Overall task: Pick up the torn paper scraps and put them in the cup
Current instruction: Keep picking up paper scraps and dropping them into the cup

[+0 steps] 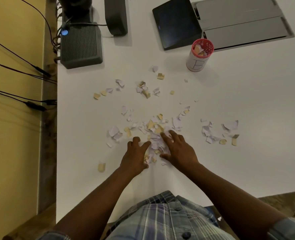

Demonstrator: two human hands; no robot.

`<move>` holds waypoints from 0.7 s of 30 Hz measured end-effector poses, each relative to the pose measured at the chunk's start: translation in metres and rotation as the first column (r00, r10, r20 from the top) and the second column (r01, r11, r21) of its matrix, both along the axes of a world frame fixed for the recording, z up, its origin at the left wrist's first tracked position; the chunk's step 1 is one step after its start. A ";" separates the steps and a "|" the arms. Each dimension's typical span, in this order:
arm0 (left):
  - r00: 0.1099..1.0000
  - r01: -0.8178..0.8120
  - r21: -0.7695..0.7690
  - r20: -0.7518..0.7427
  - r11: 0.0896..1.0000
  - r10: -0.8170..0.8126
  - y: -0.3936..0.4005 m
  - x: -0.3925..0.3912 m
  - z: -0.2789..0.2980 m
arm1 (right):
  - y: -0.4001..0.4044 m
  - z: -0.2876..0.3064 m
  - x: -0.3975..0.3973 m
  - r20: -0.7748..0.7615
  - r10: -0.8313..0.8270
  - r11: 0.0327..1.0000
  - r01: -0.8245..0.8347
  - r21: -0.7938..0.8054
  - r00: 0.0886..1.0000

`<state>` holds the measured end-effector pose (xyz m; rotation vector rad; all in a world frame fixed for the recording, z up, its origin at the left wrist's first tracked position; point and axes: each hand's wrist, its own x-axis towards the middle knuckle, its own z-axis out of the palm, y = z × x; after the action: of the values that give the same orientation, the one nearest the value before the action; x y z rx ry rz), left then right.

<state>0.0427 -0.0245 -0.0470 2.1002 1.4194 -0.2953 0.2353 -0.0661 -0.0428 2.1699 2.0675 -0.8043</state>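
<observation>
both hands (136,155) (178,149) spread flat, pressing the scrap pile (156,142) between them.

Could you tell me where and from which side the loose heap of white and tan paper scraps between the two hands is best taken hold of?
Probably at its two flanks: the heap of white and tan paper scraps is loose, so scoop inward from both sides, the left hand and right hand squeezing together.
</observation>
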 end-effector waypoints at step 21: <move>0.980 -0.002 0.058 0.198 0.998 -0.010 0.012 0.007 0.010 | 0.010 0.008 -0.002 0.018 0.198 0.976 -0.199 0.089 0.980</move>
<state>0.0497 -0.0121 -0.0371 2.1133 1.3198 -0.0444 0.2335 -0.0558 -0.0344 1.9605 2.3122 -0.6913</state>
